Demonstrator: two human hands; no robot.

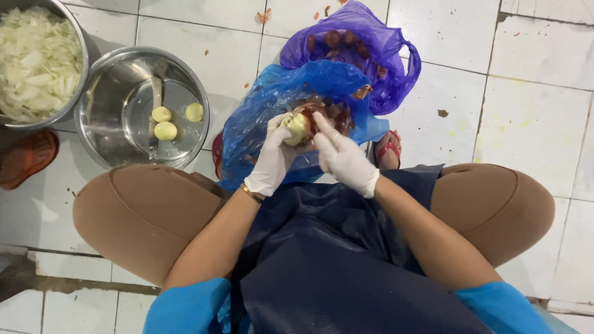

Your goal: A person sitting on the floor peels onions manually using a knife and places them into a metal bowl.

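Both my hands wear white gloves. My left hand [272, 159] cups a pale, partly peeled onion [296, 127] over a blue plastic bag [272, 105] that holds brown onion skins. My right hand [342, 158] touches the onion's right side with its fingertips, pulling at the skin. A purple plastic bag [365, 49] with unpeeled onions lies just beyond the blue one.
A steel bowl [117, 93] on the left holds three peeled onions and a knife. A second steel bowl [77, 62] at the top left is full of sliced onion. My knees [142, 210] spread wide over the white tiled floor [532, 111]; an orange sandal [25, 158] lies left.
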